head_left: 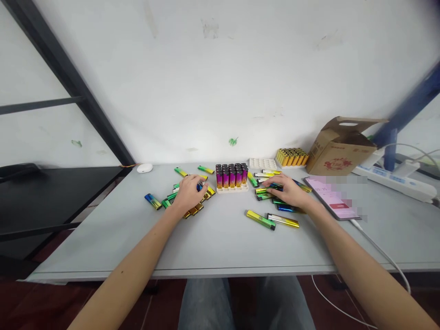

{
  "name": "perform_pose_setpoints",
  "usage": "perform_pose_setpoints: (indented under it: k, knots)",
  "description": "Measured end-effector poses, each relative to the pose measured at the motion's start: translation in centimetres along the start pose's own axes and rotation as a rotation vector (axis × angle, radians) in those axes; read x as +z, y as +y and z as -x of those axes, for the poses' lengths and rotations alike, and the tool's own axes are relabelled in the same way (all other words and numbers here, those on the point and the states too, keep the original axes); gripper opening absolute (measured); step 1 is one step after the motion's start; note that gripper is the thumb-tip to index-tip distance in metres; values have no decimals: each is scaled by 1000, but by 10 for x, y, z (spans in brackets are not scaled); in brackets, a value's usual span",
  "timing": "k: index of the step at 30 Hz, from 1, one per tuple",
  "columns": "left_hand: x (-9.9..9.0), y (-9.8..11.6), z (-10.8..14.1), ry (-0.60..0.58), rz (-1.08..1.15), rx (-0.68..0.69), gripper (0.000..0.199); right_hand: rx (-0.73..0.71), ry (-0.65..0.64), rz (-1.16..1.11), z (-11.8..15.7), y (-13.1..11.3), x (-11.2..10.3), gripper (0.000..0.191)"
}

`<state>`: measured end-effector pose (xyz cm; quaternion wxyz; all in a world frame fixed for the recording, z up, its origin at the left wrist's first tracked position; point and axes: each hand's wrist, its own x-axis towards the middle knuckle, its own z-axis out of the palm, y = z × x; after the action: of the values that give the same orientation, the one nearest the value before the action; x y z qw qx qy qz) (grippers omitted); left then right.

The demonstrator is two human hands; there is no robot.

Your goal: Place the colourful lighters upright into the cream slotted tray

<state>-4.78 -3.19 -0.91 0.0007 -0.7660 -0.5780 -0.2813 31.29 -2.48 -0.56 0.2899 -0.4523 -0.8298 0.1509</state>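
Observation:
My left hand (190,190) rests over a pile of shiny coloured lighter-like pieces (195,210), its fingers curled at a blue one. My right hand (287,190) lies on a second pile (264,197), fingers bent over green and yellow pieces; whether it grips one cannot be made out. Between the hands, a white rack (233,189) holds purple and orange cylinders (232,176) with black tops, upright in rows. Nearer me lie a yellow-green piece (260,219) and a silver-yellow piece (283,220). A blue-yellow piece (153,201) is left of the left pile.
Along the wall are a white rack (262,163), a rack of yellow cylinders (292,158) and an open cardboard box (340,153). To the right lie a phone (332,199) with a cable and a power strip (395,183). A white case (145,168) sits back left.

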Motion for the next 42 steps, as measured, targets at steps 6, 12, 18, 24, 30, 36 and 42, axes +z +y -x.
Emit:
perform_pose_setpoints:
  k: [6,12,18,24,30,36,42]
  knots:
    - [-1,0,0,-13,16,-10,26,117,213,-342,-3,-3,7,29]
    - [-4,3,0,-15,29,4,27,296,468,-780,-6,-3,3,50]
    - [-3,3,0,12,-26,6,26,409,518,-1055,-11,1,2,33]
    - [-4,3,1,24,-21,-17,27,401,397,-1029,-8,1,-6,39]
    - [-7,9,0,62,7,-14,24,433,299,-1118,-10,-12,-4,42]
    - [-8,16,-1,135,-93,-30,26,303,324,-1346,-44,-49,-20,34]
    - [-4,13,1,111,-228,-42,29,290,401,-1543,-60,-53,-13,26]
